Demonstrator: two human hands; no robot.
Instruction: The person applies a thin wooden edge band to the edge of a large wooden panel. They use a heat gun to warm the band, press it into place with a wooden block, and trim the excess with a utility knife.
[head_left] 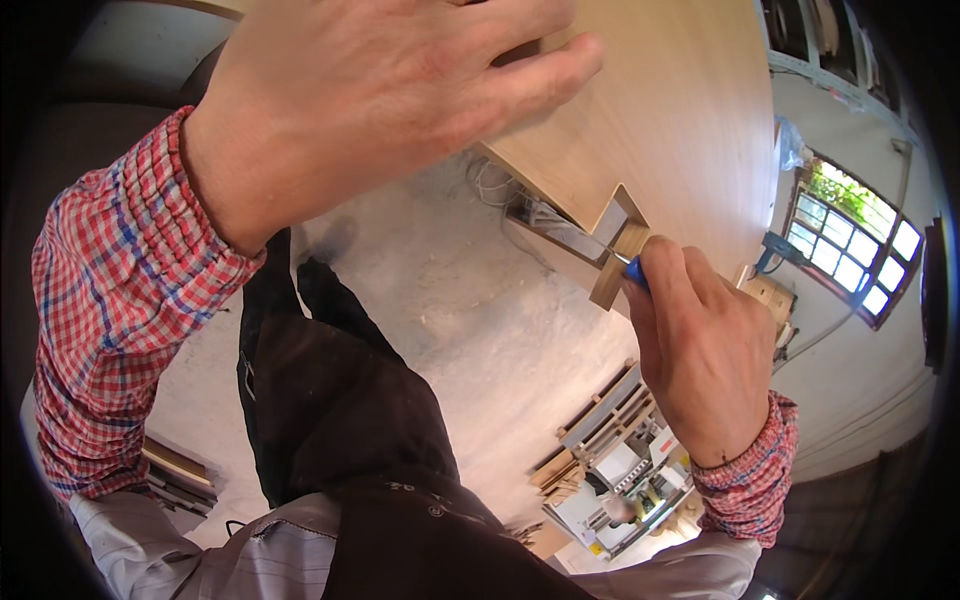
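My right hand [705,345] is closed round the blue handle of a screwdriver [636,271]. Its thin metal shaft points left, to a small wooden strip [606,284] at the notched edge of a large pale wood panel [690,120]. Just where the tip touches is too small to tell. Above the panel's left part is my left hand [400,95], fingers stretched and apart, some cut off by the upper picture edge. Nothing shows in it; whether it rests on the panel I cannot tell.
A teal power tool [778,251] stands beyond the panel's right side, near a barred window [855,240]. Loose cable [490,183] hangs by the panel's left edge. Stacked boards [600,405] and a cluttered workbench [625,495] are lower right. More boards [180,475] lie lower left.
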